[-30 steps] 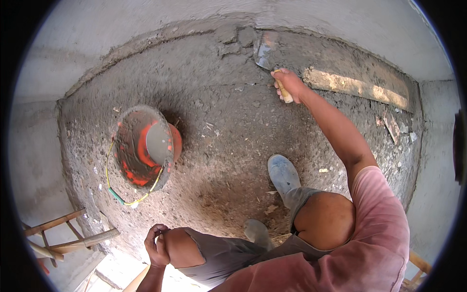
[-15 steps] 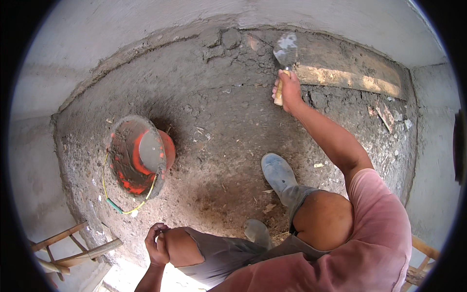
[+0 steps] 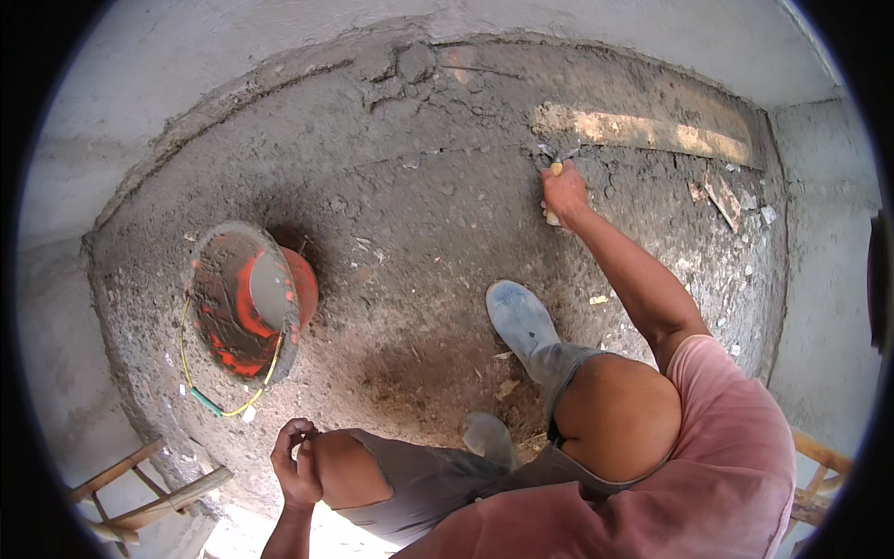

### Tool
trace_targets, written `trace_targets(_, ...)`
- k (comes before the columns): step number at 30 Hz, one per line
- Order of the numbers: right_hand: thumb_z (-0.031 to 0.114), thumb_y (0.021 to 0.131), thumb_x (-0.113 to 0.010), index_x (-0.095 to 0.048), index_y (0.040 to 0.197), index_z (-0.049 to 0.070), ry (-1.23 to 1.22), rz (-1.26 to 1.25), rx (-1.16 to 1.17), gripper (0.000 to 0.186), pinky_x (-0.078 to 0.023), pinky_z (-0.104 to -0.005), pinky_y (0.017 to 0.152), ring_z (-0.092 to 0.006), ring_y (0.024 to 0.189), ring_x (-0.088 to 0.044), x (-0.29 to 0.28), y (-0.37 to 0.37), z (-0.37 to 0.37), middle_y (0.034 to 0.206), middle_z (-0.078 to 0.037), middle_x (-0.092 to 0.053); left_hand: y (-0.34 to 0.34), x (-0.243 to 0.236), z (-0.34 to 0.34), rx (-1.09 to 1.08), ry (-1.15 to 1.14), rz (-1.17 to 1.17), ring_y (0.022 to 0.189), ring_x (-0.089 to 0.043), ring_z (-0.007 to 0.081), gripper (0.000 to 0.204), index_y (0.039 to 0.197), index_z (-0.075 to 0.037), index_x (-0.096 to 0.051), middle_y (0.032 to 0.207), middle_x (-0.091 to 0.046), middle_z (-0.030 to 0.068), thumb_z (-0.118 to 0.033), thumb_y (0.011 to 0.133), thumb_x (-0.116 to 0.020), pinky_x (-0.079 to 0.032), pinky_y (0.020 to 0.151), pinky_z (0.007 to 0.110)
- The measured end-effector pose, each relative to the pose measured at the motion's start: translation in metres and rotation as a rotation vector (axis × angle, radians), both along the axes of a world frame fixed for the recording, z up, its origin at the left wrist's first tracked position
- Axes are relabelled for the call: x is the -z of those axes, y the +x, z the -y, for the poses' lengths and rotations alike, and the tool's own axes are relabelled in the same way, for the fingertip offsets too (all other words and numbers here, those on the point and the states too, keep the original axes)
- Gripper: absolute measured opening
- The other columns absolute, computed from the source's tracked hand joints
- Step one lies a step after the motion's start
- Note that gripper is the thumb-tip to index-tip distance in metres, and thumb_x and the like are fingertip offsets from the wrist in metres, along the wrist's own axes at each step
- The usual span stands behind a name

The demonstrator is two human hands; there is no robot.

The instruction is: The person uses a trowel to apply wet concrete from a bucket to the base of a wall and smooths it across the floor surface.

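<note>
Watching through the head view, I look down on a rough earth-and-mortar floor, grey and damp-looking toward its far edge, browner and scattered with chips nearer the boots. A plain grey far wall rises from the far edge, a ragged band of mortar running along the joint. The right wall meets it at the far right corner; the left wall closes the other side.

My right hand is wrapped round the handle of a trowel, which sits right of the middle of the floor's far edge, its blade at the left end of a pale board. I can't tell whether blade and board touch. The board runs toward the far right corner, sunlight blotching it. Broken scraps lie by the right edge.

My left hand is at the left knee, fingers bent inward; I can't tell whether they close on anything. Toward the left edge stands a red bucket, mortar-smeared inside, its yellow wire handle hanging over the near side. A wooden frame occupies the near left corner.
</note>
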State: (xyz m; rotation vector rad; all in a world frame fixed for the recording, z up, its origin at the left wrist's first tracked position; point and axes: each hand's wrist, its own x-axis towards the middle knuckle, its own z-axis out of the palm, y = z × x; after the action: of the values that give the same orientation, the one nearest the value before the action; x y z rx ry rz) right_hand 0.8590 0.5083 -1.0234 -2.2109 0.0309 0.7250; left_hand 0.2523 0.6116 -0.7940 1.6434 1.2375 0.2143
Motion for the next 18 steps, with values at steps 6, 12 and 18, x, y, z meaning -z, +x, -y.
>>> trace_targets(6, 0.025, 0.101, -0.063, -0.053, 0.133, -0.007, -0.055, 0.008, -0.287, 0.046, -0.06, -0.0449, 0.064, -0.0313, 0.069, -0.075, -0.008, -0.006, -0.024, 0.101, -0.025, -0.075, 0.01, 0.003, -0.003, 0.002, -0.01, 0.024, 0.094, -0.068, 0.0229, 0.034, 0.122, 0.007, -0.062, 0.106, -0.069, 0.015, -0.017, 0.099, -0.054, -0.054, 0.089, 0.037)
trace_targets(12, 0.028, 0.101, -0.066, -0.052, 0.14, -0.008, -0.016, 0.008, -0.528, 0.055, -0.061, -0.0454, 0.068, -0.0331, 0.071, -0.076, -0.009, -0.022, -0.114, 0.105, -0.026, -0.075, 0.046, 0.002, -0.012, 0.087, -0.024, 0.022, 0.094, -0.066, 0.0203, 0.033, 0.122, 0.007, -0.062, 0.106, -0.068, 0.014, -0.011, 0.096, -0.053, -0.053, 0.09, 0.035)
trace_targets(18, 0.032, 0.1, -0.067, -0.053, 0.141, -0.005, 0.085, -0.107, -0.356, 0.057, -0.06, -0.0511, 0.079, -0.0404, 0.077, -0.075, -0.037, -0.033, -0.092, 0.104, -0.028, -0.074, 0.042, 0.004, -0.014, 0.06, -0.004, 0.043, 0.096, -0.065, 0.02, 0.034, 0.124, 0.009, -0.062, 0.105, -0.069, 0.0143, -0.005, 0.094, -0.052, -0.053, 0.091, 0.035)
